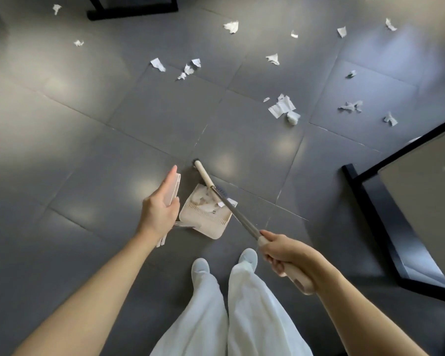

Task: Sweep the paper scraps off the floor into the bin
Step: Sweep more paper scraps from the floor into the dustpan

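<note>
Head view: a few crumpled white scraps (203,201) sit in the ribbed beige plastic dustpan (206,227), but many torn paper scraps (280,107) litter the glossy grey tiled floor (100,129), and no bin shows. The left hand (159,206) pinches the dustpan's flat handle with its fingers together, while the right hand (285,255) has its fingers clamped round the metal-shafted broom (238,214).

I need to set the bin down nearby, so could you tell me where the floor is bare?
Bare floor lies left of the dustpan, out to the picture's edge, and between the broom and the large paper scraps ahead. The far right, up to the black table frame, is crowded with scraps.
</note>
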### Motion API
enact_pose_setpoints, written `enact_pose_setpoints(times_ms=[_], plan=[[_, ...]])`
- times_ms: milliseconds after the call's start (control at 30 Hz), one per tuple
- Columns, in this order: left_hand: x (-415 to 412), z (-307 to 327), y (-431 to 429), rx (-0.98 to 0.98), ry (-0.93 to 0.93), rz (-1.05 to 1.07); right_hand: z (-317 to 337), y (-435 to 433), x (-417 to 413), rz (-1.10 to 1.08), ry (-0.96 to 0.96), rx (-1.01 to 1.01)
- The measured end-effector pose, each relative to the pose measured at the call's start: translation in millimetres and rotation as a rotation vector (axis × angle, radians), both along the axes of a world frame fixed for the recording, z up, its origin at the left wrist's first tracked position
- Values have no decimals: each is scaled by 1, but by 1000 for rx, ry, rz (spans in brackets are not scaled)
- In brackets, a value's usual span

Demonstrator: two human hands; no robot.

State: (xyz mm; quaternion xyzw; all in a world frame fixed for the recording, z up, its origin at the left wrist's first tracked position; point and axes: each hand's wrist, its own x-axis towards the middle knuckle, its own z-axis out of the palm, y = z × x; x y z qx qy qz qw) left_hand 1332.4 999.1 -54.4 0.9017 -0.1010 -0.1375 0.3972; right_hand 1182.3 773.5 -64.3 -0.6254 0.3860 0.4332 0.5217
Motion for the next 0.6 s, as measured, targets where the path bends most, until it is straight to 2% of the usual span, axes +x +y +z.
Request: enact_pose_setpoints(times_ms=[167,433,600], plan=[[17,-2,15,-12,15,-6,38,18,-6,-127,32,114],[30,-2,80,3,-3,115,47,51,42,-195,-77,37],[48,-1,112,18,-18,218,29,62,100,-146,-163,-35]])
